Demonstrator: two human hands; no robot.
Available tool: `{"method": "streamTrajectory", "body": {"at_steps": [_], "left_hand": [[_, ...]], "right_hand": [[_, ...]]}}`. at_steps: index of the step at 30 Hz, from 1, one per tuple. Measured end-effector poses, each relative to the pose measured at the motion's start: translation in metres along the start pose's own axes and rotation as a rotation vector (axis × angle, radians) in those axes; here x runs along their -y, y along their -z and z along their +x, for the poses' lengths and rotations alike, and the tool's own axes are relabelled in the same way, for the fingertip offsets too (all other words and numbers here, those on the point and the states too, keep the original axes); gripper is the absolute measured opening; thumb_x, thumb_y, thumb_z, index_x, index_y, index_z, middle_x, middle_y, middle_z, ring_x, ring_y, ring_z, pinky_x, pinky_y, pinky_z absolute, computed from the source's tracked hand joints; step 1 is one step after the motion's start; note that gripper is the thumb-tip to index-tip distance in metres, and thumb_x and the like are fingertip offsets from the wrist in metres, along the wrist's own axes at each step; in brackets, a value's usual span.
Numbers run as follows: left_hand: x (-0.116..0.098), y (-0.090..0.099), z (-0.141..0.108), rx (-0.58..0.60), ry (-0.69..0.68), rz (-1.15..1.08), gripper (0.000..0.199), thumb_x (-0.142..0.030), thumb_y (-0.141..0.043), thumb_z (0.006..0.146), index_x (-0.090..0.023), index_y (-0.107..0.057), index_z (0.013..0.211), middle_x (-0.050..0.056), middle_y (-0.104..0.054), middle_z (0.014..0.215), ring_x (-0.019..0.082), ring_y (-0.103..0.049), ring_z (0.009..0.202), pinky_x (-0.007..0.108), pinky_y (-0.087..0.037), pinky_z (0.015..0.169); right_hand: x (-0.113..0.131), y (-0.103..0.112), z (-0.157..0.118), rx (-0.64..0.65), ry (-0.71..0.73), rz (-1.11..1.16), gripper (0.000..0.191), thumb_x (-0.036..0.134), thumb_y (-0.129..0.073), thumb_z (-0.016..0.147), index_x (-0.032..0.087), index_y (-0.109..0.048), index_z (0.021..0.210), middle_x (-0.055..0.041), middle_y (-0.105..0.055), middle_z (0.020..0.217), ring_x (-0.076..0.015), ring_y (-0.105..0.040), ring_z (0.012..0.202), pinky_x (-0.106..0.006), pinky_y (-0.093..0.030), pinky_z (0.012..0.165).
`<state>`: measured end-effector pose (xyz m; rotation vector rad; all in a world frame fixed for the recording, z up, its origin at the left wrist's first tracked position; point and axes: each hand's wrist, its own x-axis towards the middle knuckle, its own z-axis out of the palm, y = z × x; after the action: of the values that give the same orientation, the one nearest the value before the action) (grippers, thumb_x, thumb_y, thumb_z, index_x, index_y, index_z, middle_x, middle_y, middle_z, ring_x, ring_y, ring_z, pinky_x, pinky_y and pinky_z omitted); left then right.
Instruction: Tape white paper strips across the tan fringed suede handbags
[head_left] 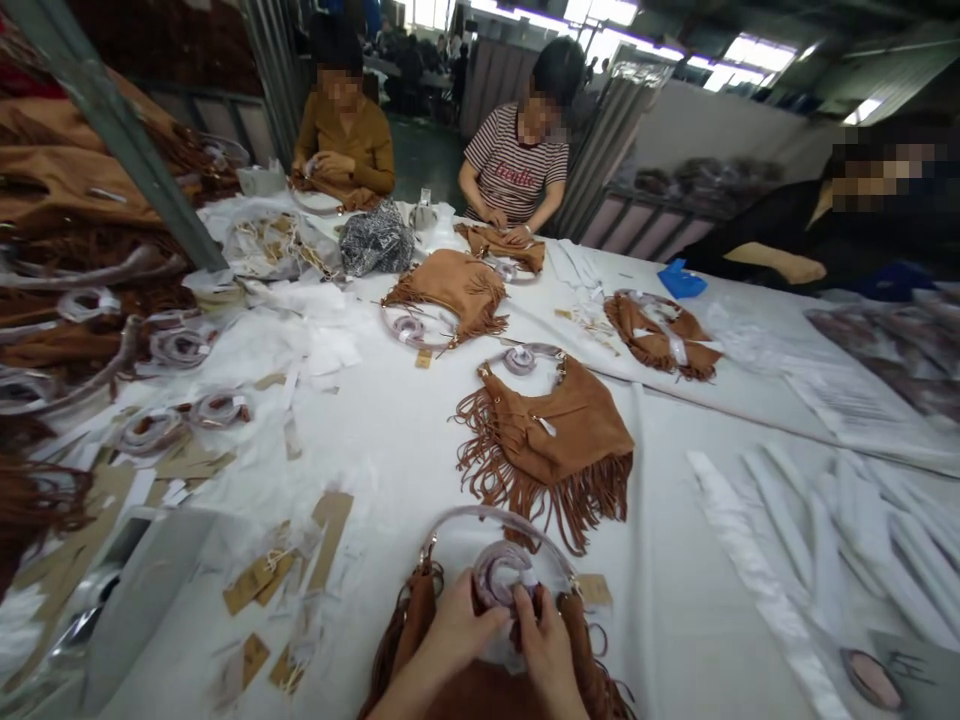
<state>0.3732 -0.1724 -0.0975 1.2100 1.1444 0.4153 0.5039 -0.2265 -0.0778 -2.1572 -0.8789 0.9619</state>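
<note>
A brown fringed handbag (480, 697) lies at the near edge of the table, its wrapped handle (517, 515) arching away from me. Over its opening, a coiled strap (501, 572) in plastic wrap with a white band is held between both hands. My left hand (457, 625) grips the coil's left side, thumb pressed toward the middle. On the right, my right hand (544, 640) pinches the coil near its white band. A tan tag (595, 589) rests beside the handle's right end. Just beyond lies another brown fringed bag (562, 420).
More brown bags (450, 285) lie farther back, where co-workers sit, one in a striped shirt (517, 165). Coiled straps (180, 345) and tan tags (259, 580) are scattered at left. White strips (817, 530) and a tape roll (870, 678) lie at right. A metal post (142, 140) slants at upper left.
</note>
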Motion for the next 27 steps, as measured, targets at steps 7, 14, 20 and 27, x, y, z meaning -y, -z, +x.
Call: {"method": "streamTrajectory", "body": {"at_steps": [7, 14, 20, 27], "left_hand": [[-0.029, 0.05, 0.062, -0.2, -0.222, 0.528, 0.026, -0.032, -0.05, 0.084, -0.021, -0.057, 0.107, 0.007, -0.06, 0.107, 0.025, -0.051, 0.106, 0.039, -0.038, 0.093], [-0.009, 0.025, 0.074, -0.272, -0.328, 0.785, 0.029, -0.017, -0.041, 0.088, -0.023, -0.058, 0.111, 0.006, -0.057, 0.112, 0.023, -0.05, 0.103, 0.038, -0.037, 0.091], [0.026, 0.02, 0.09, -0.398, -0.475, 0.983, 0.031, -0.015, -0.042, 0.089, -0.03, -0.06, 0.109, 0.003, -0.059, 0.108, 0.019, -0.055, 0.091, 0.033, -0.042, 0.08], [0.041, 0.02, 0.104, -0.436, -0.523, 0.996, 0.034, -0.013, -0.044, 0.087, -0.033, -0.062, 0.109, 0.003, -0.061, 0.106, 0.019, -0.058, 0.089, 0.032, -0.047, 0.075]], "right_hand": [[-0.015, 0.03, 0.042, 0.325, 0.317, -0.606, 0.019, 0.031, -0.043, 0.087, 0.019, -0.055, 0.094, -0.009, -0.067, 0.092, -0.0228, -0.063, 0.087, -0.032, -0.045, 0.078], [0.019, 0.057, 0.101, -0.05, 0.59, -0.785, 0.032, 0.03, -0.044, 0.091, 0.02, -0.053, 0.12, -0.0114, -0.06, 0.113, -0.0249, -0.057, 0.101, -0.035, -0.045, 0.085], [0.022, 0.078, 0.172, -0.331, 0.695, -1.166, 0.059, -0.001, -0.043, 0.079, 0.027, -0.048, 0.13, -0.0127, -0.044, 0.139, -0.0268, -0.054, 0.096, -0.039, -0.045, 0.075], [0.045, 0.1, 0.224, -0.344, 0.839, -1.145, 0.044, 0.002, -0.046, 0.079, 0.026, -0.061, 0.113, -0.0083, -0.057, 0.096, -0.0217, -0.051, 0.082, -0.029, -0.043, 0.067]]}}
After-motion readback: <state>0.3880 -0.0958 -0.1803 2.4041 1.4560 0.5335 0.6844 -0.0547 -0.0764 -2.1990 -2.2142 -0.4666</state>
